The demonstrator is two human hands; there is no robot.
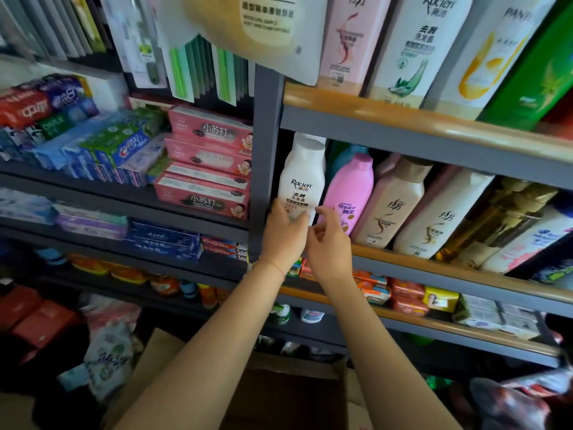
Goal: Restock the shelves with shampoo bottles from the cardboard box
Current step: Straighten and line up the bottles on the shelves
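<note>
Head view: stood a white shampoo bottle (302, 178) at the left end of the middle shelf (434, 259), hard against the grey upright (263, 150) and just beside a pink bottle (350, 193). Gripped low down by the left hand (283, 234), fingers curled round its base; hovered close with the right hand (328, 240), fingers loosely spread, holding nothing. Long axis near vertical, cap up, label outward. Judged mid-task (cardboard box (279, 383) open below, contents hidden).
</note>
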